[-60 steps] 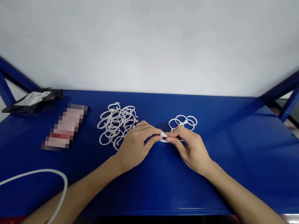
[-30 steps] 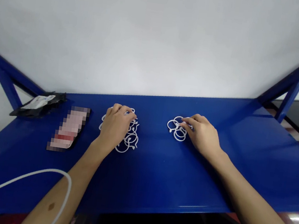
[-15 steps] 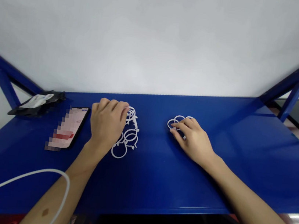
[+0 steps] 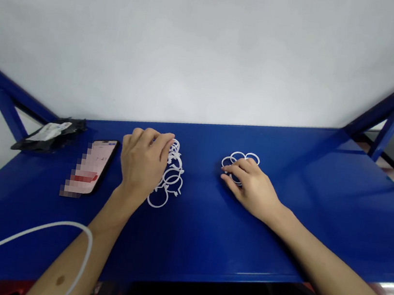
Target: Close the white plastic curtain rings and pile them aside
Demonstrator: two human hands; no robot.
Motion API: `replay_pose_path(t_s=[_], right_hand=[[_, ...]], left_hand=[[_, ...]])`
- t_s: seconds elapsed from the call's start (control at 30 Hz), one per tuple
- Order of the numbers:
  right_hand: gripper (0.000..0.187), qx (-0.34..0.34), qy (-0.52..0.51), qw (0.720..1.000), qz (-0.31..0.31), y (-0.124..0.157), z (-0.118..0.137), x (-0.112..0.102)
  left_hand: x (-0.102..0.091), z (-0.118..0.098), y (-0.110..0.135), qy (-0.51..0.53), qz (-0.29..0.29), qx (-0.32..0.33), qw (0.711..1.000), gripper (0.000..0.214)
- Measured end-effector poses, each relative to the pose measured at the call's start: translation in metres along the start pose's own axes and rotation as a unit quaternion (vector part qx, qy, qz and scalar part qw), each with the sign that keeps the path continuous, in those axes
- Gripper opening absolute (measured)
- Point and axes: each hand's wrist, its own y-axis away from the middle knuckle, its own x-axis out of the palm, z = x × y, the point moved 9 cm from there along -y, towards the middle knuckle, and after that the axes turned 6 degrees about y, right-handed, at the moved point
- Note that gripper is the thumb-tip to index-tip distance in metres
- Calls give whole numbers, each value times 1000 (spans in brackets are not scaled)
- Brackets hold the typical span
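White rings lie in two groups on the blue table [image 4: 207, 227]. The larger heap [image 4: 172, 180] lies under and just right of the left hand [image 4: 143, 162], which is curled; a grasp cannot be told. The small cluster [image 4: 240, 157] is touched by the right hand [image 4: 252, 187], released. Earlier, one ring was pinched between both hands.

Blue shelf [image 4: 207, 227]: phone [image 4: 89, 166], black pouch [image 4: 47, 134] left of it, ring pile [image 4: 172, 179] right, smaller ring cluster [image 4: 241, 157] farther right.
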Motion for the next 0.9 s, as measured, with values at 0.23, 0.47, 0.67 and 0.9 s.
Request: replay_pose_path(t_s=[0.23,0.47,0.67,0.9], right_hand=[[26,-4,-6,1000,5,0,2,-1],[27,-8,-17,1000,12,1,4,-1],[27,-7,-18,1000,10,1,4,-1],[28,-11,-13,1000,12,0,6,-2]], left_hand=[[0,-13,0,22,-8,60,998,18],[0,-7,-1,36,-2,31,999,19],[-4,-1,-1,61,-23,-5,998,16],[5,-21,4,106,-2,38,994,15]])
